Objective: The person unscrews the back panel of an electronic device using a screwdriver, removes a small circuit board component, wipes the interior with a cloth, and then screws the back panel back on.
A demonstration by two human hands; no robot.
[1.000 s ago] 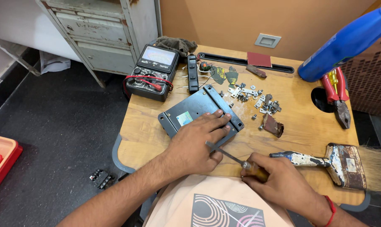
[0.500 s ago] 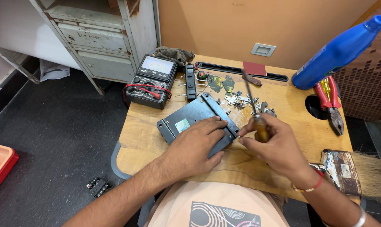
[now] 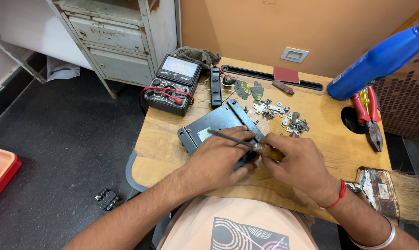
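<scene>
— What does the head view show at the middle of the desk?

— A dark metal box lies flat on the wooden desk. The left hand rests on its near end, fingers spread and pressing down, not closed around anything.

— And the other hand?

— The right hand is curled tight around the yellowish handle of a screwdriver. The shaft runs leftward, nearly level, over the left fingers, and its tip sits on the box's top face near a pale label.

— What lies around them?

— Beyond the box, a black multimeter with red leads stands at the far left corner, a grey rag behind it. A scatter of small metal parts lies just right of the box. Red-handled pliers rest at the right edge beneath a blue bottle, and a worn brush lies near the right wrist.
</scene>
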